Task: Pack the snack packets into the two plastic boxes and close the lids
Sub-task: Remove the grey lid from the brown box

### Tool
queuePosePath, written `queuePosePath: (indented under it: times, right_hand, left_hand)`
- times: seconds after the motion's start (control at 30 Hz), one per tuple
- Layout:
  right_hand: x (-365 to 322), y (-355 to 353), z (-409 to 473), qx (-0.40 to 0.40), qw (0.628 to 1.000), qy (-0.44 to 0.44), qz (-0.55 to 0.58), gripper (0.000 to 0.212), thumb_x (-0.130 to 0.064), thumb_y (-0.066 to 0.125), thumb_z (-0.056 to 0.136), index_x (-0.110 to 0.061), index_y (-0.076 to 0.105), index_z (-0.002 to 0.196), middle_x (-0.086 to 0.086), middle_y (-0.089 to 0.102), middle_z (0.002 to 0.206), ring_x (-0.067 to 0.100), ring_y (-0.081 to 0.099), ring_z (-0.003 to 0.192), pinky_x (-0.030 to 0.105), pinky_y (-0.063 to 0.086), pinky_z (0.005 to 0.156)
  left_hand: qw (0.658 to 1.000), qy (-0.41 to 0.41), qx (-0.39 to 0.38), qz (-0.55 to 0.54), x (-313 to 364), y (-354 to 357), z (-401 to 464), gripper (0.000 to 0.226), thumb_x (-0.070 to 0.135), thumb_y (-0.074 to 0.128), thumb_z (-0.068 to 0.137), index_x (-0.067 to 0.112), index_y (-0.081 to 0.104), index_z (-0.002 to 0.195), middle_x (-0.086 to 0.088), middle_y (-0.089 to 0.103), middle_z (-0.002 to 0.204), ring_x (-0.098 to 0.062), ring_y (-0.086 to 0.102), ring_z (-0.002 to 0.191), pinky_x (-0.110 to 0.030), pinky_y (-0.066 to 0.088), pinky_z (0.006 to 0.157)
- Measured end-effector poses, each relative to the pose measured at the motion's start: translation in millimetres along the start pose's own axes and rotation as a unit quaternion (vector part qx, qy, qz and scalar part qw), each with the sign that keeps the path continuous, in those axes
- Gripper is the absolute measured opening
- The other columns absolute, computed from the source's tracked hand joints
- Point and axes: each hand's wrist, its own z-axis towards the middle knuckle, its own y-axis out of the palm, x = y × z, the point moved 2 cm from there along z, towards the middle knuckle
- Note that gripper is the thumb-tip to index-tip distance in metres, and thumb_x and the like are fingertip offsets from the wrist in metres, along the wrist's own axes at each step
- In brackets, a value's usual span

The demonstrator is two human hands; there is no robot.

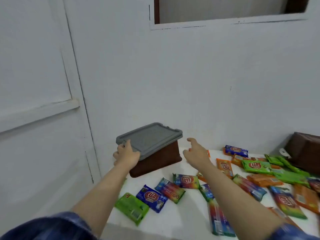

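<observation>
A brown plastic box (155,161) with a closed grey rectangular lid (149,138) stood at the far left corner of a white table (181,217), close to the white wall (190,84). The person's left hand (127,155) gripped the near left corner of the lid, the thumb lying on its top surface and the remaining fingers curled around the rim. The right hand (195,151) hovered just to the right of the box, not touching it, with fingers spread apart and loosely extended, holding nothing.

Snack packets lay scattered across the table, none inside a box as far as could be seen. Nearest the left edge lay a green foil packet (132,207), with a blue foil packet (152,198) just beside it and a rainbow-striped packet (170,189) next to that. A second rainbow-striped wrapper (187,181) lay below the right forearm. Farther right, orange packets (224,166), a bright green packet with a red logo (257,166) and a blue packet at the far edge (236,150) overlapped in a loose heap. A dark brown object (306,149) stood at the far right edge of the table; whether it was the second box could not be told. Blue sleeves (52,227) covered both upper arms.
</observation>
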Motion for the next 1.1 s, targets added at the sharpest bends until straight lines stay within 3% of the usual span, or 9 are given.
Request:
queuePosePath:
  times: [0.1,0.27,0.37,0.5,0.63,0.77,0.87,1.0,1.1]
  right_hand:
    - [4,20,3,0.006,0.999,0.013,0.034,0.056,-0.017,0.053,0.090,-0.017,0.037,0.144,0.016,0.056,0.130,0.032,0.051,0.120,0.031,0.039,0.088]
    - [17,42,17,0.004,0.998,0.041,0.058,0.051,-0.020,0.051,0.095,-0.013,0.038,0.144,0.016,0.050,0.139,0.032,0.048,0.126,0.040,0.040,0.103]
    - [20,52,36,-0.008,0.997,0.037,0.068,0.048,-0.022,0.048,0.098,-0.011,0.038,0.143,0.013,0.053,0.136,0.029,0.050,0.125,0.036,0.040,0.098]
    - [23,60,64,-0.031,0.995,0.062,0.071,0.044,-0.035,0.043,0.100,-0.011,0.044,0.138,0.012,0.057,0.131,0.030,0.052,0.122,0.041,0.042,0.101]
    - [19,72,78,-0.136,0.956,0.165,0.199,0.051,-0.057,0.038,0.097,-0.013,0.058,0.115,0.004,0.071,0.100,0.022,0.063,0.087,0.037,0.051,0.074]
    - [17,96,80,-0.225,0.872,0.230,0.369,0.054,-0.064,0.054,0.088,-0.013,0.066,0.105,0.004,0.072,0.084,0.014,0.050,0.056,0.025,0.042,0.052]
    - [19,105,78,-0.223,0.827,0.261,0.446,0.045,-0.045,0.070,0.085,-0.007,0.065,0.109,0.006,0.065,0.078,0.010,0.047,0.044,0.019,0.034,0.037]
    - [19,107,77,-0.193,0.805,0.277,0.488,0.046,-0.029,0.072,0.085,-0.003,0.060,0.121,0.005,0.059,0.076,0.008,0.046,0.042,0.016,0.034,0.034]
    - [14,99,74,-0.162,0.736,0.291,0.590,0.041,-0.022,0.069,0.089,-0.005,0.058,0.124,0.008,0.066,0.088,0.011,0.057,0.044,0.013,0.041,0.034]
  left_hand:
    - [0.999,-0.032,0.018,-0.026,-17,4,10,0.062,0.035,0.054,0.089,0.017,0.030,0.144,-0.019,0.028,0.147,-0.039,0.030,0.132,-0.042,0.028,0.107]
    - [0.985,-0.086,-0.026,-0.150,-31,31,23,0.055,0.037,0.048,0.095,0.008,0.037,0.140,-0.020,0.036,0.140,-0.038,0.048,0.117,-0.045,0.046,0.097]
    - [0.944,-0.155,-0.048,-0.288,-30,47,29,0.063,0.045,0.054,0.092,0.015,0.033,0.144,-0.012,0.042,0.140,-0.033,0.058,0.105,-0.045,0.056,0.079]
    - [0.870,-0.172,-0.042,-0.460,-19,65,33,0.045,0.029,0.059,0.093,0.012,0.040,0.130,-0.014,0.056,0.120,-0.031,0.067,0.079,-0.034,0.057,0.052]
    - [0.839,-0.153,-0.051,-0.520,-21,74,30,0.027,0.021,0.054,0.095,0.010,0.045,0.119,-0.017,0.061,0.101,-0.024,0.066,0.066,-0.030,0.056,0.053]
    - [0.827,-0.119,-0.068,-0.545,-33,88,25,0.016,0.018,0.050,0.097,0.013,0.047,0.111,-0.007,0.049,0.078,-0.010,0.045,0.046,-0.026,0.047,0.048]
    - [0.840,-0.108,-0.057,-0.529,-46,86,24,0.007,0.018,0.049,0.097,0.013,0.049,0.102,-0.005,0.044,0.075,-0.008,0.038,0.043,-0.025,0.042,0.044]
    - [0.888,-0.058,-0.042,-0.455,-47,79,21,0.016,0.029,0.052,0.096,0.018,0.054,0.107,0.000,0.052,0.076,-0.005,0.046,0.046,-0.025,0.045,0.049]
    - [0.933,0.008,-0.008,-0.361,-32,72,20,0.018,0.040,0.054,0.094,0.026,0.058,0.104,0.012,0.060,0.068,0.001,0.054,0.050,-0.017,0.045,0.048]
